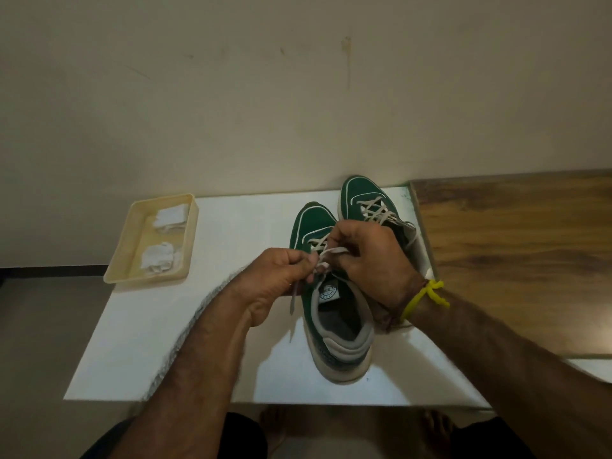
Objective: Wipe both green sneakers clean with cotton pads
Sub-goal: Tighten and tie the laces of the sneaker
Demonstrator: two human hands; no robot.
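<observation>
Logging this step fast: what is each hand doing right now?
Left hand: closed, pinching the lace of the nearer green sneaker.
Right hand: closed on the same lace.

Both forearms are bare from elbow to wrist, with no sleeves in view; visible hair runs along each. The left hand (281,276) carries no ring, watch or band that can be seen. Just behind the right hand (371,260), the wrist carries a bright yellow cord (422,298), knotted, with two short loose ends standing out on the outer side. Beside it, nearer the hand, sits a thinner, dark reddish-brown thread band (390,321). Dark clothing (241,435) covers both thighs at the lower edge of view; its type cannot be told. Two bare feet (275,417) show dimly below the hands.
</observation>
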